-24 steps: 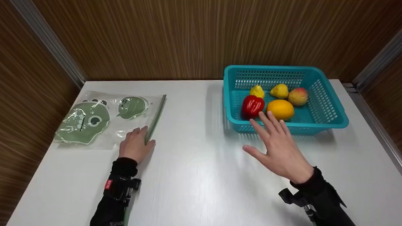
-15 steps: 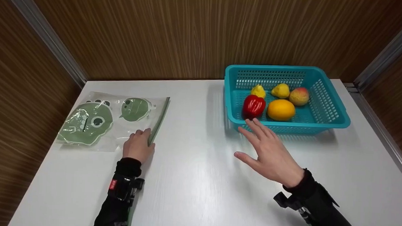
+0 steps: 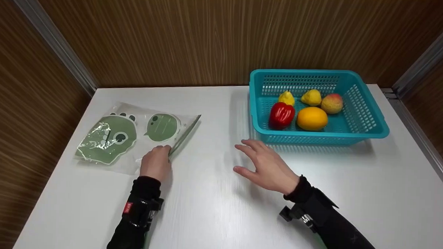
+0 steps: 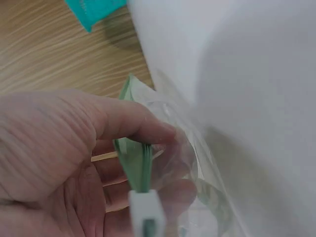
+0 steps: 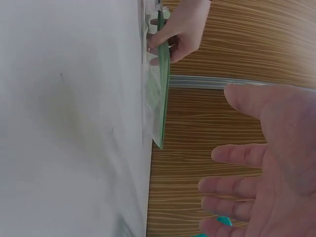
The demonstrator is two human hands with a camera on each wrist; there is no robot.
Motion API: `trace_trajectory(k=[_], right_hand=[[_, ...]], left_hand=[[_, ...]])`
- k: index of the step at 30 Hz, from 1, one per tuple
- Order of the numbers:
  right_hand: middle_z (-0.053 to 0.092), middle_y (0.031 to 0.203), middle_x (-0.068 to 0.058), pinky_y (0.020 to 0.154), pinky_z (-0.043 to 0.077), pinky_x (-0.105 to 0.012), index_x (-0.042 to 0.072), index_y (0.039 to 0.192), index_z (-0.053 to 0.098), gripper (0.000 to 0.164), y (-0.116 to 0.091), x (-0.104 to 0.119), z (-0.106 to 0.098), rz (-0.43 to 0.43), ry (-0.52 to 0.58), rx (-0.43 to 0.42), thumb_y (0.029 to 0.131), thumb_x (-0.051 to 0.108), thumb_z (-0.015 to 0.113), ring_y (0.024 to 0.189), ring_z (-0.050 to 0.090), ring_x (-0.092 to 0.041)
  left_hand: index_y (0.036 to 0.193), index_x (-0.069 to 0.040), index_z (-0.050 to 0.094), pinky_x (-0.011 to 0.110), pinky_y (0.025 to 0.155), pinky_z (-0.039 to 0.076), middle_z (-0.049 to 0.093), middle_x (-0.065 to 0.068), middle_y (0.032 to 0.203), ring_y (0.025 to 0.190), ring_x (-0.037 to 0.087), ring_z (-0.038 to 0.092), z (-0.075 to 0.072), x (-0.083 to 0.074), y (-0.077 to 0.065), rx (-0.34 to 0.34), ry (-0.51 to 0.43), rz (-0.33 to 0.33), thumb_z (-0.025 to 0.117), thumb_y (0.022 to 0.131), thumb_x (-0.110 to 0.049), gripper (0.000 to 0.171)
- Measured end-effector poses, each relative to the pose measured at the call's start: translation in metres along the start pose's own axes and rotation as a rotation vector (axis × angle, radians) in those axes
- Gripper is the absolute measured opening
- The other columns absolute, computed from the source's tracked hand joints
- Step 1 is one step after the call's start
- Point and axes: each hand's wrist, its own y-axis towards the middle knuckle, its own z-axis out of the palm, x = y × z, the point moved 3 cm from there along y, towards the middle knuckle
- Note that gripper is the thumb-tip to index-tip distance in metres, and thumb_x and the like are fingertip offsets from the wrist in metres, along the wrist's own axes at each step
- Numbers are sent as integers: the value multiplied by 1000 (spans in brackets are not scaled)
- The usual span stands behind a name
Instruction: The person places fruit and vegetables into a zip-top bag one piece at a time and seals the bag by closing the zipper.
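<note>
A clear zip bag (image 3: 112,137) with a green cartoon dinosaur print lies on the white table at the left. My left hand (image 3: 156,163) pinches its green-striped zip edge (image 3: 186,135), lifting that side. Seen from the left wrist, thumb and fingers grip the clear plastic by the green strip (image 4: 136,165), and a white slider (image 4: 146,212) shows close to the palm. My right hand (image 3: 268,166) hovers over the table in front of the basket, fingers spread, holding nothing. In the right wrist view the raised bag edge (image 5: 164,98) stands beyond the right hand's fingertips.
At the back right stands a teal plastic basket (image 3: 318,139). It holds a red bell pepper (image 3: 282,115), a yellow-orange mango-like fruit (image 3: 312,119), a peach-like fruit (image 3: 332,103) and two small yellow pears (image 3: 311,97). Wood-grain panels (image 3: 173,38) enclose the table's back and sides.
My left hand has closed on the bag's zip edge, raised it and drawn the bag a little to the right. My right hand has moved left, away from the basket, toward the bag.
</note>
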Motion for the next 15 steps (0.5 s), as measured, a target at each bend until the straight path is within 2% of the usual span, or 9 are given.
trace_trajectory(k=[7,11,15], right_hand=[[55,138,-2,109,42,-44,19,139,47,62,27,5,14,16,87,-18,88,54,58,129,50,-22],[54,140,-3,109,42,-43,18,143,42,68,42,9,18,70,142,-10,88,54,57,130,50,-22],[59,134,-7,105,45,-42,14,142,43,66,56,10,21,129,234,-35,89,51,57,124,55,-23]], left_hand=[[87,0,65,50,61,49,65,18,78,73,38,65,-14,-28,-11,-54,-59,30,59,78,5,12],[93,-2,68,48,62,51,67,16,81,74,35,67,-20,-41,-17,-74,-74,45,61,79,4,17],[98,-3,69,47,66,53,69,15,87,78,34,69,-22,-52,-20,-94,-92,58,61,81,3,20]])
